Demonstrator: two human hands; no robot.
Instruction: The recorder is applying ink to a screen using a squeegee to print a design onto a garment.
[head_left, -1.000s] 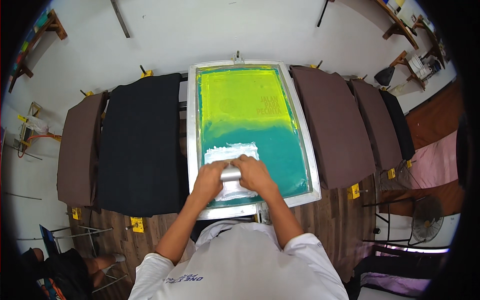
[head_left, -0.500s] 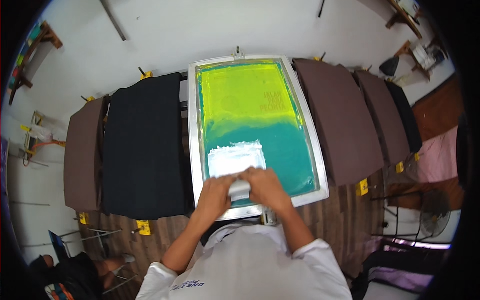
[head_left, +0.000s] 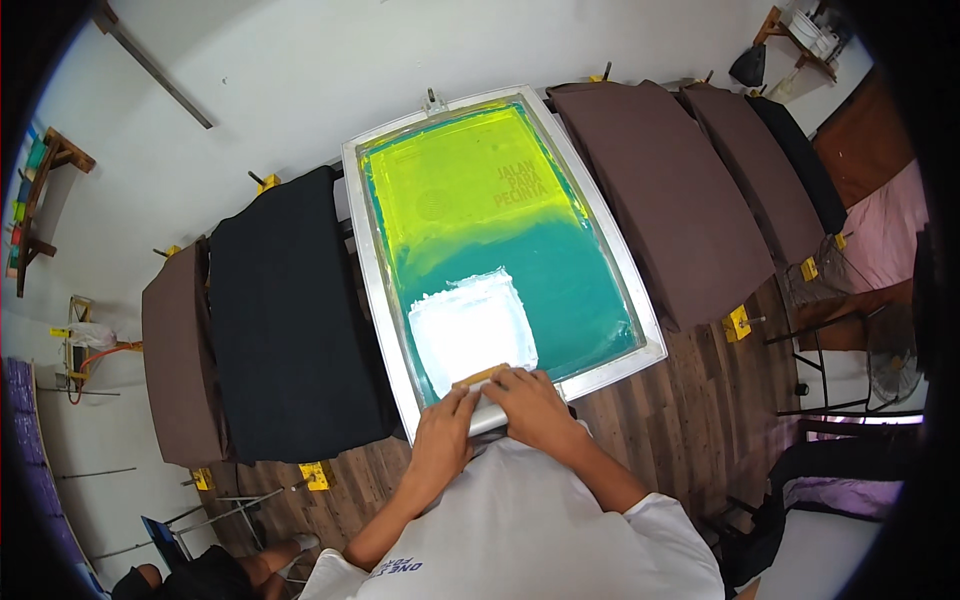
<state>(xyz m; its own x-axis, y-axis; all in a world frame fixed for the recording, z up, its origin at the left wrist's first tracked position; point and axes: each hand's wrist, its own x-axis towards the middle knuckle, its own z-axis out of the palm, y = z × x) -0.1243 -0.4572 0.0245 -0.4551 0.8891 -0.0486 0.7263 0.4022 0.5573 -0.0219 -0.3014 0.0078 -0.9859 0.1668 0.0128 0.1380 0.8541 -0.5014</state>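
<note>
- The wooden-handled squeegee [head_left: 487, 379], gripped by both hands, now sits at the near end of the aluminium-framed printing screen with yellow-green and teal mesh [head_left: 497, 243]; a second ago it was farther up the mesh.
- The left hand [head_left: 446, 430] and right hand [head_left: 535, 405] are drawn back toward the body, over the frame's near rail.
- The patch of white ink [head_left: 470, 325] is longer: a thin band a second ago, a small rectangle half a second ago, now a broad block reaching the squeegee.
- The view has shifted: the screen appears tilted, its far end swung to the right.
</note>
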